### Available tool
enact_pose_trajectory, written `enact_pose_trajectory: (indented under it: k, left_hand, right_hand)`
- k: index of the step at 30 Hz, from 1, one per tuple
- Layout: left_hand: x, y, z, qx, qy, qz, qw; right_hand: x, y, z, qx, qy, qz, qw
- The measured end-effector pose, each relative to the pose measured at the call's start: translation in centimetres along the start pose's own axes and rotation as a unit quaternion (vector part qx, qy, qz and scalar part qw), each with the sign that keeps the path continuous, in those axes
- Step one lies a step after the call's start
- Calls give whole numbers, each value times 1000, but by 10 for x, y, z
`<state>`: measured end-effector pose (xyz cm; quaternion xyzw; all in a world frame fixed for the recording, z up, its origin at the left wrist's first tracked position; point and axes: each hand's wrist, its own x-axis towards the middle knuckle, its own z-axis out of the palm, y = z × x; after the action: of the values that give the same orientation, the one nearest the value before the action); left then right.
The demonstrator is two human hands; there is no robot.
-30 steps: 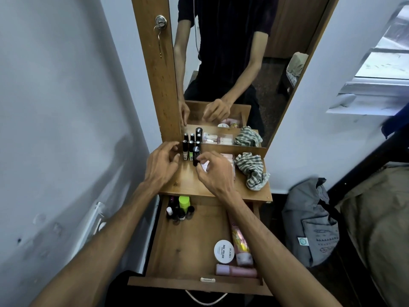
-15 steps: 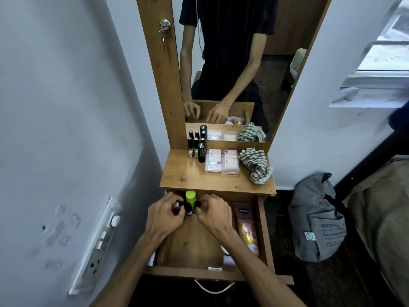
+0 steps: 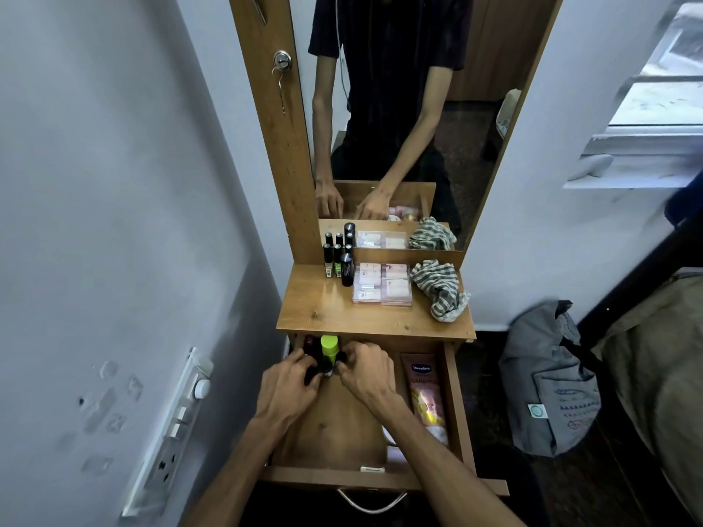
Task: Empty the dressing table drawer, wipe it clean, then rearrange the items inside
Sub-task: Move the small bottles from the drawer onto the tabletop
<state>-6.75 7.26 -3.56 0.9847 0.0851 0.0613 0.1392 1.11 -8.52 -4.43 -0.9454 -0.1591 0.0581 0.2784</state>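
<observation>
Two hands work at the back left corner of the open drawer [image 3: 454,408]. The left hand [image 3: 287,389] and right hand [image 3: 367,374] curl their fingers round a cluster of small bottles [image 3: 327,365] there, among them one with a lime-green cap [image 3: 329,346]. A pink Vaseline tube [image 3: 424,397] lies along the drawer's right side. Up on the worktop [image 3: 323,310] stand dark nail-polish bottles [image 3: 336,258], beside a clear cosmetics box [image 3: 382,285] and a crumpled striped cloth [image 3: 439,289].
</observation>
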Motion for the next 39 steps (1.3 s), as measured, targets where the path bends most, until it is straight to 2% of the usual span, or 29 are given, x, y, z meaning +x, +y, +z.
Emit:
enact_pose_trajectory:
  k: [17,26,31,39]
  left_hand:
    - [-5,4,1,3,-23,-37,999]
    - [-11,0,-28,-65,13,-12,998]
    - [7,-4,-64,-100,68,-6,993]
    - [80,12,-109,-58,91,35,994]
  right_hand:
    - [-24,5,-30,20,26,-7,999]
    - [-24,-11,-61,48,82,-49,994]
    - [-5,-28,-84,70,125,-81,986]
    - [48,-62,-117,19,107,-105,989]
